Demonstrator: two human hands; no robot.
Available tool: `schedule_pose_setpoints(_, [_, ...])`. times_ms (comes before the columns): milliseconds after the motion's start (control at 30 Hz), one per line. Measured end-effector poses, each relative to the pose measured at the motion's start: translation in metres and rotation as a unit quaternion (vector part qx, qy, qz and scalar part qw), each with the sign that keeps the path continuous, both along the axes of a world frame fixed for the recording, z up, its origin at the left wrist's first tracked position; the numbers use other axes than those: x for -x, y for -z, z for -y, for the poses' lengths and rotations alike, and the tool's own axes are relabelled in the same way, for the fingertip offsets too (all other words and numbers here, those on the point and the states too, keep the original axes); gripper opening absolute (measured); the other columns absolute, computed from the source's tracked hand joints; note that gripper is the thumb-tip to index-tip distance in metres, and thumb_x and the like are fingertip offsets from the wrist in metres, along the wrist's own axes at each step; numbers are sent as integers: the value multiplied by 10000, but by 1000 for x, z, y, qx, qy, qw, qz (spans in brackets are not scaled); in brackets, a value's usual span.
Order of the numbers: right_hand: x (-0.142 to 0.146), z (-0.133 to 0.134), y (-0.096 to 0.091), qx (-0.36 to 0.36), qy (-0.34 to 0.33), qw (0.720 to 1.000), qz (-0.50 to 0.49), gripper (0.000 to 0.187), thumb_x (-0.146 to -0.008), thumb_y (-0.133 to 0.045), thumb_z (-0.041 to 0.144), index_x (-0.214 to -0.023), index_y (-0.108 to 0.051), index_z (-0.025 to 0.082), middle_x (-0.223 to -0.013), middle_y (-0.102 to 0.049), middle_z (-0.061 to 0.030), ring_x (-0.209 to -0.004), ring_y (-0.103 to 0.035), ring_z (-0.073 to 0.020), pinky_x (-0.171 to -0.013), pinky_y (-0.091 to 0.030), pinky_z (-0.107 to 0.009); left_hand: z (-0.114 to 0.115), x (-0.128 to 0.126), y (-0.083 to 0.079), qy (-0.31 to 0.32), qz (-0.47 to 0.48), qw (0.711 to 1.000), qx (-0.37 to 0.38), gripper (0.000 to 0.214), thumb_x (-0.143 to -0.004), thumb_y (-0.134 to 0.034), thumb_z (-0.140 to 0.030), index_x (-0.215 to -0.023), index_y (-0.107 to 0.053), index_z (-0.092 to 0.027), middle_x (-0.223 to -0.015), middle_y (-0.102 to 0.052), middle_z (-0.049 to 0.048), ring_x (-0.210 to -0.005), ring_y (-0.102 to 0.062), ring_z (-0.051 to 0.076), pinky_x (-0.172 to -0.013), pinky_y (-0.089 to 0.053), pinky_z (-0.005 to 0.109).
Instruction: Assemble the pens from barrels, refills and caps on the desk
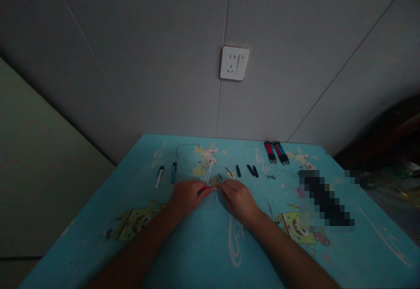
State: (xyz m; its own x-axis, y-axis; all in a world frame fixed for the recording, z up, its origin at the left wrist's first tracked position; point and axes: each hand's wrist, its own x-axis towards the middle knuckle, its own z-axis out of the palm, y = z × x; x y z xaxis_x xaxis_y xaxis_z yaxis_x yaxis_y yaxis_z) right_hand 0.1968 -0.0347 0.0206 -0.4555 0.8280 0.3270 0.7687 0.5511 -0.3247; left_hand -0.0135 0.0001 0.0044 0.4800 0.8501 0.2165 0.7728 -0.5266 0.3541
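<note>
My left hand (185, 197) is closed around a red and black pen barrel (205, 188) near the middle of the table. Close against its right end, the fingers of my right hand (239, 196) are pinched together. A thin pale piece, perhaps a refill or tip, shows between the two hands; its far end is hidden by the right fingers. Just beyond the hands lie thin white sticks (209, 172) that look like pen refills. Short dark pen parts (238, 171) and another dark pair (252, 171) lie beyond my right hand.
A white and dark pen piece (159, 177) and a blue one (173, 172) lie at the left. Several red and blue pens (276, 152) are grouped at the back right. A blurred dark object (328, 199) lies right. Behind the blue patterned table (210, 254) stands a wall with a socket (234, 63).
</note>
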Motion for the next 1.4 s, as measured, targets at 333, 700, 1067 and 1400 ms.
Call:
schedule_pose_setpoints(333, [8, 5, 3, 3, 30, 999, 41, 195, -953, -460, 161, -1021, -641, 186, -819, -631, -60, -751, -588, -189, -736, -448, -292, -1, 2, -6, 0, 1, 1000, 1, 513, -922, -432, -591, -715, -649, -174, -668, -635, 31, -610, -553, 148, -588, -317, 261])
schedule_pose_setpoints(700, [4, -1, 0, 50, 85, 995, 27, 256, -1009, -395, 289, -937, -623, 198, -841, -688, -55, -767, -649, -180, -723, -446, -270, 3, 1, -9, 71, 19, 997, -33, 277, -965, -466, -393, -1056, -637, -195, -932, -675, 61, -833, -632, 184, -744, -461, 286])
schedule_pose_setpoints(1067, [-1, 2, -5, 99, 8, 993, -58, 261, -1003, -387, 248, -896, -621, 201, -807, -680, -28, -737, -640, -160, -717, -458, -253, -6, 6, -13, 139, 37, 989, -21, 226, -977, -470, -291, -1070, -656, -203, -950, -669, 48, -919, -594, 182, -823, -466, 298])
schedule_pose_setpoints(1400, [-2, -3, 0, 45, 29, 999, -12, 251, -996, -433, 275, -916, -659, 198, -835, -692, -52, -789, -646, -174, -773, -468, -278, -4, 3, -8, 130, 44, 990, -15, 230, -979, -445, -255, -1054, -654, -194, -954, -678, 58, -906, -611, 182, -834, -476, 308])
